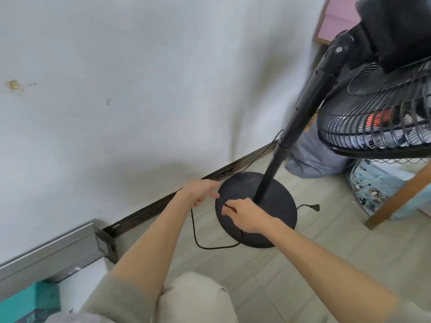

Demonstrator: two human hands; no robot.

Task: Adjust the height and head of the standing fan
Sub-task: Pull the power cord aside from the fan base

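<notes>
A black standing fan rises at the right. Its round base rests on the tiled floor near the wall. The pole slants up to the caged head at the upper right. A thin black power cord loops over the floor left of the base, and its plug lies to the right of the base. My left hand is at the base's left edge, fingers curled around the cord. My right hand is over the base, pinching the cord.
A white wall with a dark skirting board runs behind the fan. A grey metal rail lies at the lower left. A grey bundle, a patterned bag and a wooden leg crowd the right. My knee shows below.
</notes>
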